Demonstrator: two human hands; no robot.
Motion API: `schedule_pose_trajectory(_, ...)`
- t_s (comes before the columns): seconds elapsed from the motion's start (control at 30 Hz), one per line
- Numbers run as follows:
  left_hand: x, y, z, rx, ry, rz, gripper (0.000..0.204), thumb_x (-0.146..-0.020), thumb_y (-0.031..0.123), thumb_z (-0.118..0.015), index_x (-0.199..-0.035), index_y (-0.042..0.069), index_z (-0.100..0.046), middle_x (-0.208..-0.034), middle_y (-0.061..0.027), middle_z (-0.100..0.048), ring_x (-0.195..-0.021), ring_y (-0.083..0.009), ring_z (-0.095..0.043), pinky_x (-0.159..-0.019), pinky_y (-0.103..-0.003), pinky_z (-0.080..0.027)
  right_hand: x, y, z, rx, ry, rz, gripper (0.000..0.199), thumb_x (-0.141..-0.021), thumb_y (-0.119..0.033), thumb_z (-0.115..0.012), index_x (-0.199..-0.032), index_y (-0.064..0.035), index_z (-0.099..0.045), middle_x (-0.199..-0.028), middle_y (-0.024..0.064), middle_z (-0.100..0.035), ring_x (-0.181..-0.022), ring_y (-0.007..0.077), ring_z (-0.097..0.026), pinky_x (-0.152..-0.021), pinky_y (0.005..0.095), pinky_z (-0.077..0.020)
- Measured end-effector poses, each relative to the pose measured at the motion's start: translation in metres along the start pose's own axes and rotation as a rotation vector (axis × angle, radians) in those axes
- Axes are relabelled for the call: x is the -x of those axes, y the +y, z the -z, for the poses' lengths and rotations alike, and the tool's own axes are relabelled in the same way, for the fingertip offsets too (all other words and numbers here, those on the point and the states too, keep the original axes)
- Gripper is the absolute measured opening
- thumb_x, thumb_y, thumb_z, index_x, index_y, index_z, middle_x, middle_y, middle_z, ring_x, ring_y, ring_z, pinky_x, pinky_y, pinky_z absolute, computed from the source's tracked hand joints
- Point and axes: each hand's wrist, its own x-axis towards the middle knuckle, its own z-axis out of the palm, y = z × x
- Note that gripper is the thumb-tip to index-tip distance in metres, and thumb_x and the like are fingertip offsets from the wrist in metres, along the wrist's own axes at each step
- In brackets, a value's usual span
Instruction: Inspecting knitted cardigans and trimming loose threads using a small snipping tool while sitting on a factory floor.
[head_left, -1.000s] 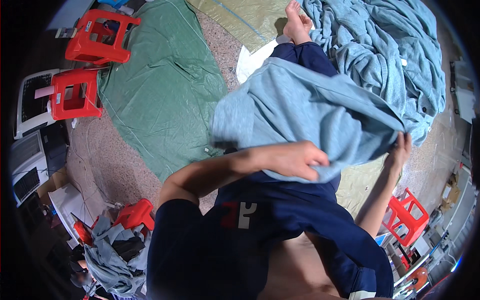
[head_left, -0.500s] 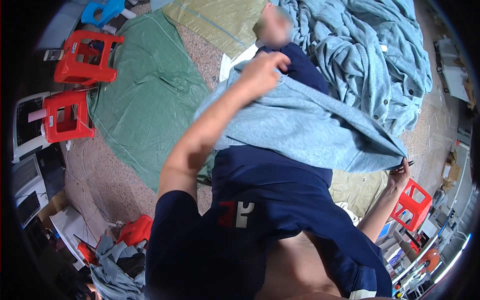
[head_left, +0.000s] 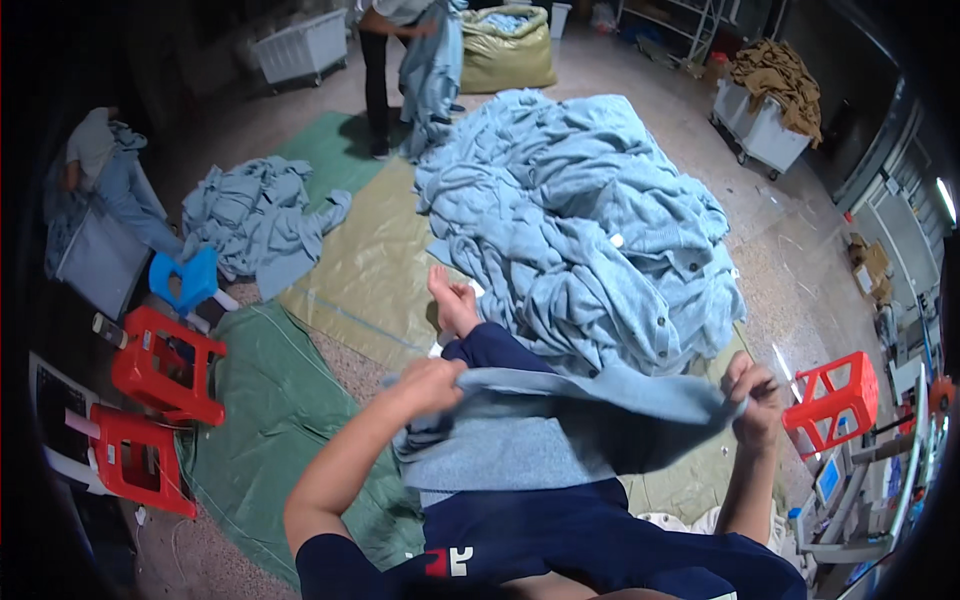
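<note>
Across the lap, over dark blue trousers (head_left: 560, 530), lies a light blue garment (head_left: 560, 425), stretched out between both hands. Left hand (head_left: 432, 383) closed tight on a bunched edge of it, knuckles up, just above the left knee. Right hand (head_left: 755, 390) well apart from the left, pinching the opposite end of the cloth, fingers curled around it near a red stool (head_left: 830, 400). Cloth sagging a little in the middle, touching the thighs. Just beyond the left hand, a bare foot (head_left: 452, 300) resting on an olive tarp (head_left: 370, 270). Beside and behind the foot, a big pile of blue garments (head_left: 590, 230), heaped loosely on the floor, some with buttons showing. To the left, a green tarp (head_left: 270, 410) spread flat, with two more red stools (head_left: 165, 365) at its edge and a small blue stool (head_left: 185, 280) just past them. Farther left, a smaller heap of blue clothes (head_left: 250, 210). At the far end, another person (head_left: 400, 60) standing on the green tarp, holding up a blue piece, possibly a shirt, though too small to tell. Behind, a stuffed olive sack (head_left: 505, 50) and a cart of brown cloth (head_left: 770, 100).
</note>
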Motion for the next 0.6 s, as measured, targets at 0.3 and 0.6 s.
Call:
schedule_pose_trajectory(0.3,0.146,0.094,0.111,0.581,0.286,-0.281,0.024,-0.079,0.018,-0.068,-0.089,0.004,-0.052,-0.066,-0.0102,-0.053,-0.058,-0.0245,-0.055,-0.055,-0.035,-0.040,-0.061,0.043,-0.188,-0.071,-1.114,-0.199,0.018,-0.082,-0.002,-0.061,-0.099,-0.0054,-0.065,-0.118,0.0067,-0.050,-0.101,0.0165,-0.051,-0.087,0.0291,-0.0399)
schedule_pose_trajectory(0.6,0.223,0.077,0.132,0.743,0.325,-0.297,0.026,-0.071,0.017,-0.078,-0.077,-0.003,-0.062,-0.065,-0.0070,-0.055,-0.065,-0.0181,-0.048,-0.058,-0.032,-0.036,-0.083,-0.029,-0.205,-0.524,-0.808,-0.071,0.017,-0.069,-0.013,-0.077,-0.071,-0.0030,-0.063,-0.069,0.0064,-0.061,-0.065,0.0157,-0.053,-0.060,0.0266,-0.0393)
